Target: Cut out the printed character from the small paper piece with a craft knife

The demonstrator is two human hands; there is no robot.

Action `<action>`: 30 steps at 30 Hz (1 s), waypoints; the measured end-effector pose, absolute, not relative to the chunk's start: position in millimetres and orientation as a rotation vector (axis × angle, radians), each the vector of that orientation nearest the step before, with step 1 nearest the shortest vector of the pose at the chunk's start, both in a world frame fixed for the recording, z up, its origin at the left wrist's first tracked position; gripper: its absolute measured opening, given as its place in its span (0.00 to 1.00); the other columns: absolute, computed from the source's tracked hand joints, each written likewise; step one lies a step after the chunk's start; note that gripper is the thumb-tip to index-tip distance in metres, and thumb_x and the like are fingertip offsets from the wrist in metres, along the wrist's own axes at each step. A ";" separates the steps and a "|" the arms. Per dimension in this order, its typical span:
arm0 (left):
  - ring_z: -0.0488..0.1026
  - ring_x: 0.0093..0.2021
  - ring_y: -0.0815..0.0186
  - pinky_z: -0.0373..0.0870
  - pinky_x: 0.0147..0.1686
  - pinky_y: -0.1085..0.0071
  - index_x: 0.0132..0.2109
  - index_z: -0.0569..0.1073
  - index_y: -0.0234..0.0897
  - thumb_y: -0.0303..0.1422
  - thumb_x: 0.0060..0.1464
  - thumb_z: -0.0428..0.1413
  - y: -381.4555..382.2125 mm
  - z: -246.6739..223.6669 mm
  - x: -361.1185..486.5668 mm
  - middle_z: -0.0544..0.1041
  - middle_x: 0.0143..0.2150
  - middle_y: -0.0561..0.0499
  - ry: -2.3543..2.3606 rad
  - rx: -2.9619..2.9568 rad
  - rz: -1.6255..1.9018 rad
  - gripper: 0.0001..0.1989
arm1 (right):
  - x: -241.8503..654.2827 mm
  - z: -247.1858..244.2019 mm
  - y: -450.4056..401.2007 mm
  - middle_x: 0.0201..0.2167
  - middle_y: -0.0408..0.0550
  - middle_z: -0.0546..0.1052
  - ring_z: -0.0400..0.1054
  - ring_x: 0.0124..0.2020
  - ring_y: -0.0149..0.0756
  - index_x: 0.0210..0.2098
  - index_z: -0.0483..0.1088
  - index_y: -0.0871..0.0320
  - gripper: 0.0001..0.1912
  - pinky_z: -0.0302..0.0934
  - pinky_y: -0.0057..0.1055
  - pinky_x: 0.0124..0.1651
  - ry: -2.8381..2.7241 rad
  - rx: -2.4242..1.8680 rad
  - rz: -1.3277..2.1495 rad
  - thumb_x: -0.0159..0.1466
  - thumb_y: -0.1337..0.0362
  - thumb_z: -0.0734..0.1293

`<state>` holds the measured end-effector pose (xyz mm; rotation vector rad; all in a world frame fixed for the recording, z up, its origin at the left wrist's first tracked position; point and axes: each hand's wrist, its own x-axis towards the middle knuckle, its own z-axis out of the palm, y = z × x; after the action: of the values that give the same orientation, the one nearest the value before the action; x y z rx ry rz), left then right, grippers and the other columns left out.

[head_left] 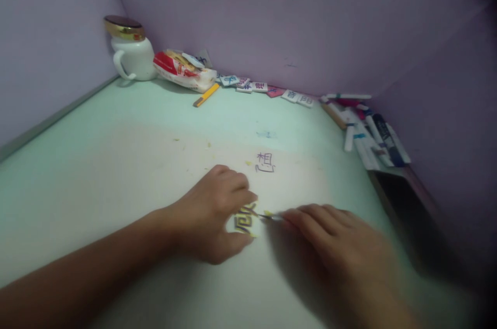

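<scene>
My left hand (217,215) is closed around a small white piece (244,223), its edges between thumb and fingers. Dark, yellow-edged strokes form a character on this piece. My right hand (334,238) pinches a thin pointed metal tool (272,217), whose tip reaches the right edge of the piece. Most of the tool is hidden in the fingers, so its kind is unclear. A bit of yellow clings near the tip. Just beyond the hands, a purple character (265,162) is marked on the pale surface, with yellow crumbs (248,163) close by.
A white mug (142,60) with a gold-rimmed lid (124,28) stands back left. Beside it lie a red-and-white packet (182,71), a yellow stick (207,95) and several small character pieces (259,87). Pens (365,137) and a dark phone-like slab (404,215) line the right side.
</scene>
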<state>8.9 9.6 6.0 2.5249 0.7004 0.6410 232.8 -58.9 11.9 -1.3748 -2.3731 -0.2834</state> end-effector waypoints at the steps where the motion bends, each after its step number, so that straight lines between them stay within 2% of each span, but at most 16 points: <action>1: 0.67 0.36 0.59 0.62 0.42 0.59 0.43 0.73 0.32 0.32 0.49 0.57 9.5 6.1 8.9 0.71 0.35 0.45 0.698 2.524 0.645 0.13 | 231.9 11.7 -59.4 0.29 0.44 0.79 0.68 0.27 0.36 0.36 0.73 0.55 0.14 0.55 0.35 0.31 -2.369 -1.375 -0.283 0.68 0.70 0.56; 18: 0.67 0.36 0.59 0.63 0.43 0.59 0.41 0.74 0.33 0.33 0.48 0.57 9.4 6.2 9.3 0.72 0.36 0.45 0.720 2.513 0.632 0.12 | 230.3 21.6 -62.2 0.32 0.44 0.80 0.70 0.30 0.36 0.39 0.73 0.56 0.15 0.56 0.35 0.33 -2.469 -1.431 -0.188 0.71 0.70 0.55; 23: 0.67 0.35 0.60 0.63 0.43 0.59 0.41 0.74 0.33 0.33 0.48 0.57 10.0 6.8 9.5 0.71 0.35 0.45 0.718 2.500 0.624 0.12 | 230.7 15.4 -58.7 0.30 0.42 0.79 0.69 0.28 0.35 0.36 0.74 0.54 0.11 0.55 0.33 0.30 -2.416 -1.411 -0.170 0.68 0.69 0.60; 30: 0.68 0.36 0.59 0.62 0.44 0.58 0.39 0.75 0.31 0.33 0.47 0.57 11.2 5.6 9.7 0.72 0.36 0.44 0.715 2.492 0.623 0.12 | 233.9 9.8 -56.1 0.23 0.41 0.75 0.66 0.23 0.32 0.35 0.74 0.54 0.11 0.51 0.30 0.24 -2.397 -1.407 0.013 0.67 0.69 0.60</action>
<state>9.7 11.2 5.6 2.4920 0.7153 0.6231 233.9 -56.1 9.8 -1.4073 -2.3974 0.0133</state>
